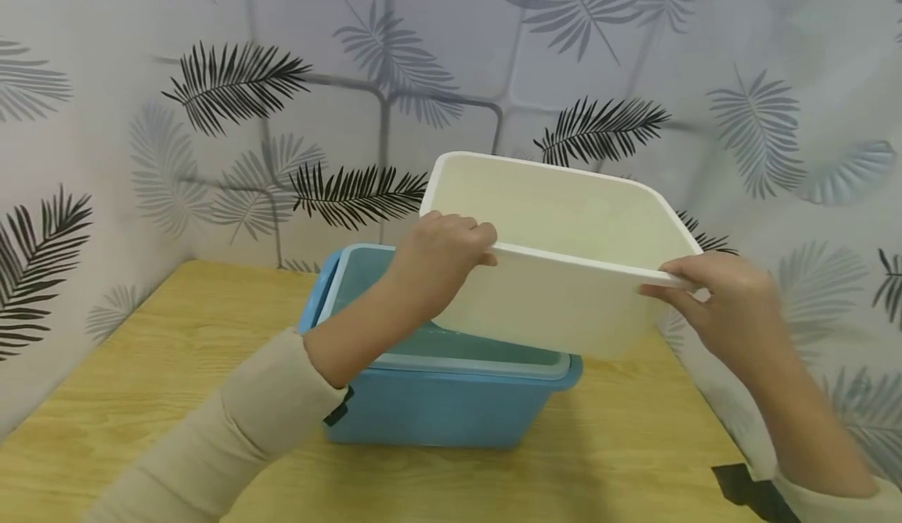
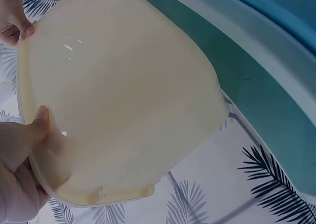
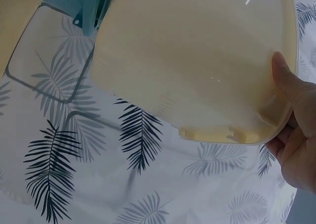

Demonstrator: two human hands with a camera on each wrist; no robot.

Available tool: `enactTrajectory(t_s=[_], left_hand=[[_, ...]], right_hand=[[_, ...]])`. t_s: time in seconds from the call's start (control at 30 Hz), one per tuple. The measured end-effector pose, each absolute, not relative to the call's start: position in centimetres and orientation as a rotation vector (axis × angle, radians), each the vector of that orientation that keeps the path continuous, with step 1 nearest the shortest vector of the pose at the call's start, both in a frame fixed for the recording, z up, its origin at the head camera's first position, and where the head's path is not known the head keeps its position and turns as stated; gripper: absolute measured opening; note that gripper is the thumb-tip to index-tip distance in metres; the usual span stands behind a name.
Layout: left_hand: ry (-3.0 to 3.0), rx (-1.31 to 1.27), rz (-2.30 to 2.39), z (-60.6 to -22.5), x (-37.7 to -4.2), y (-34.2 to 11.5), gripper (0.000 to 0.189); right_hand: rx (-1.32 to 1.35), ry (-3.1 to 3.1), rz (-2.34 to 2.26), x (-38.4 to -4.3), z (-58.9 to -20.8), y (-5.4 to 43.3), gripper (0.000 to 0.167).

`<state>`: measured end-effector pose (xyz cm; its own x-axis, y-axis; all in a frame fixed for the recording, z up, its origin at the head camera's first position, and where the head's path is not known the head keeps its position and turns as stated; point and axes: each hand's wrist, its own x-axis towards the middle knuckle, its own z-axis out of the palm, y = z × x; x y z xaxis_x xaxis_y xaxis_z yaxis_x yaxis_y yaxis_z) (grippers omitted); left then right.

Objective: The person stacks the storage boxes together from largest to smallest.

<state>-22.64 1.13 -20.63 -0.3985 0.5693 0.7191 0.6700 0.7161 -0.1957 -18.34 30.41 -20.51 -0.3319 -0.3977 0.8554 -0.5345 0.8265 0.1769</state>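
Observation:
A cream-white plastic bin (image 1: 550, 296) hangs tilted in the air, its open top facing up and toward me. My left hand (image 1: 445, 261) grips its near rim at the left corner. At the right corner of that rim, my right hand (image 1: 733, 296) pinches the edge between thumb and fingers. Both wrist views show the bin's smooth outer wall (image 2: 123, 85), with a thumb (image 3: 285, 75) pressed against it below the rim. Below and behind the bin stands a blue bin (image 1: 437, 409) with a paler, teal-looking bin (image 1: 366, 272) nested inside, its rim partly covered by my left arm.
The bins stand over a yellow wood-grain table (image 1: 176, 366). A pale cloth with a leaf print (image 1: 247, 84) hangs behind the table and along both sides. Dark straps (image 1: 750, 488) show near my sleeves.

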Motion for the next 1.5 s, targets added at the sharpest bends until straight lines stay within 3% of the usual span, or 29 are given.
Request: enactTrajectory(t_s=[0.4, 0.7, 1.5], left_hand=[[-2.101, -0.835, -0.228, -20.9, -22.7, -2.3, 0.025], [-2.114, -0.817, -0.221, -21.2, -22.3, -4.2, 0.023], [-2.096, -0.823, -0.197, -25.1, -21.7, -6.6, 0.022]], right_hand=[[0.703, -1.968, 0.269, -19.3, -20.4, 26.6, 0.051], [0.695, -1.967, 0.344, -19.9, -21.4, 24.6, 0.024], [0.766, -1.870, 0.354, -21.1, -26.2, 22.7, 0.026]])
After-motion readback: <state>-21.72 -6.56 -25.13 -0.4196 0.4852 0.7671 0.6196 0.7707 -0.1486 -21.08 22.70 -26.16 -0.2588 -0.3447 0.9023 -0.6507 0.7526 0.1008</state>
